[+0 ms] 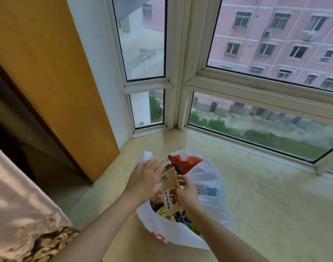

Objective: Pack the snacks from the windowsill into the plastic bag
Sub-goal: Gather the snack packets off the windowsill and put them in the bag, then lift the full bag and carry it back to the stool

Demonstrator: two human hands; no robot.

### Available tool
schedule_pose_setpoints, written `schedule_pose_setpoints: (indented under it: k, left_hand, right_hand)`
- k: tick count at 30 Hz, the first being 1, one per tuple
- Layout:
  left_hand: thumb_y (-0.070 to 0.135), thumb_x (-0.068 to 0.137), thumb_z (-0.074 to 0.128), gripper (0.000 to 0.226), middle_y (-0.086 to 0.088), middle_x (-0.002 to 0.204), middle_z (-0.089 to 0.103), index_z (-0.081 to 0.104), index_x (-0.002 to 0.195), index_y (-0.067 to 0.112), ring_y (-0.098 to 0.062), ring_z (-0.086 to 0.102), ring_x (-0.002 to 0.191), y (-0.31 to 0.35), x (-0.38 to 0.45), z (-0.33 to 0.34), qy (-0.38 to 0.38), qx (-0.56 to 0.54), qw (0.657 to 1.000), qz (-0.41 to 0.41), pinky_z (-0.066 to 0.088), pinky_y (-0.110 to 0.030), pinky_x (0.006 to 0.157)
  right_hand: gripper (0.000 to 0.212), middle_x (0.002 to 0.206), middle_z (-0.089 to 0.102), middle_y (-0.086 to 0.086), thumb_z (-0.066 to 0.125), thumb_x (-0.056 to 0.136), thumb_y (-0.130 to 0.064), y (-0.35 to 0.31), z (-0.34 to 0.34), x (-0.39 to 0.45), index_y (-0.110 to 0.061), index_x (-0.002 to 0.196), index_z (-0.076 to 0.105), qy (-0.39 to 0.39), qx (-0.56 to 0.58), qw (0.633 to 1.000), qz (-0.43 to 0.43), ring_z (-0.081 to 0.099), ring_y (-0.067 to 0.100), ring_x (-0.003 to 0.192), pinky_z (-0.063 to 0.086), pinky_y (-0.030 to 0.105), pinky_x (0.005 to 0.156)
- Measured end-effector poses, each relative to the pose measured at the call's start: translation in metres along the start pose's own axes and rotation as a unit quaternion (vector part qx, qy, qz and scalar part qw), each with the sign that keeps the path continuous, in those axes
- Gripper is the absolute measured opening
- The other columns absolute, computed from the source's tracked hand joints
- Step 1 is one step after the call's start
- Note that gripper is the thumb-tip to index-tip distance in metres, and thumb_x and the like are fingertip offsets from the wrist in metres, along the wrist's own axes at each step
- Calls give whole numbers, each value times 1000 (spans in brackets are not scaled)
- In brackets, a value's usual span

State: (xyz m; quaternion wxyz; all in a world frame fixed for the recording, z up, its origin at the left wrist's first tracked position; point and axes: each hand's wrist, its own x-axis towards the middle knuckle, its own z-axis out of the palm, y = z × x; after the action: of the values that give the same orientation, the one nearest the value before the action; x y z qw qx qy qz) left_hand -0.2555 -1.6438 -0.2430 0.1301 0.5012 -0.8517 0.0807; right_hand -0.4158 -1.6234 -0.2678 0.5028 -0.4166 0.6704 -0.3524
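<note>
We've got the bag (209,178) sitting open on the sill (266,195), mouth up, so snacks drop straight in. It's near full: red pack (184,162) at 12 o'clock, more packs w/ dark and green wrappers at 6, a blue-white one at 3, seen thru the plastic.

Our right hand (187,192) pinches the tan packet (170,188) by its right edge, thumb and fingers curled on it, holding it upright over the mouth, prob. to slot it in on end. Our left hand (144,178), at 9 o'clock, has fingers straight and together, flat vs. the packet's left side; whether it steadies or just touches, can't tell. Both forearms reach in from 6.
</note>
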Motion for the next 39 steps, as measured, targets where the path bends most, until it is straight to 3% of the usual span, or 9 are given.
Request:
schedule_pose_setpoints:
  k: [8,12,15,19,24,30,32,36,39]
  left_hand:
    - [26,53,85,78,2,127,60,59,126,18,-16,57,118,-18,5,11,8,-13,1000,20,50,-31,87]
    - [16,61,81,79,0,134,50,48,133,19,-20,44,122,-20,-1,7,47,-13,999,-15,42,-33,91]
    - [10,59,82,80,-5,126,47,44,129,20,-26,43,113,-20,-13,5,100,-77,984,-124,47,-39,87]
    - [15,69,79,57,-5,108,45,41,111,15,-26,49,99,-23,-22,6,88,-208,918,-325,47,-38,78]
    - [31,86,65,35,-7,88,55,42,102,11,-19,52,72,-26,-18,-3,-53,-503,662,-552,40,-33,61]
    - [25,93,60,22,-7,70,65,62,83,5,-11,61,57,-25,-22,-26,-27,-575,682,-451,43,-18,53]
    - [24,95,58,21,-7,72,65,62,86,5,-12,62,57,-25,-21,-37,-22,-606,673,-424,46,-19,55]
    - [13,98,50,18,-10,79,67,65,97,4,-19,64,68,-26,-13,-60,-61,-669,633,-385,51,-17,55]
    - [14,100,47,23,-11,85,70,65,106,2,-19,68,72,-25,3,-66,-92,-648,669,-352,56,-26,69]
  right_hand:
    - [43,118,59,-8,62,87,-6,5,-13,14,-22,126,53,25,-121,987,-103,58,6,102,51,17,75]
    - [44,120,56,-4,70,78,-12,14,-40,8,-20,119,57,139,-339,900,-238,57,18,99,50,28,66]
    - [59,123,54,5,77,73,-21,24,-52,4,-17,126,52,163,-401,880,-194,56,24,102,51,32,71]
    - [65,128,58,0,67,82,-37,26,-57,1,-18,138,43,85,-404,904,-110,52,18,117,44,30,93]
    - [60,130,57,-7,55,85,-53,25,-39,-8,-32,138,38,-31,-459,887,-27,49,14,122,31,41,108]
    - [49,124,56,0,52,89,-32,28,-34,-23,-20,133,35,-49,-601,797,5,54,25,112,32,48,98]
    - [22,97,62,-5,46,93,-31,25,-37,-30,-20,112,52,-21,-575,817,-15,60,21,97,37,41,93]
    - [28,61,67,0,58,92,-27,-8,-57,-46,-12,70,66,118,-220,967,-57,58,6,53,42,27,57]
    - [22,66,71,6,60,91,-14,-49,-84,-55,-5,74,70,204,-9,976,-82,66,15,64,47,22,60]
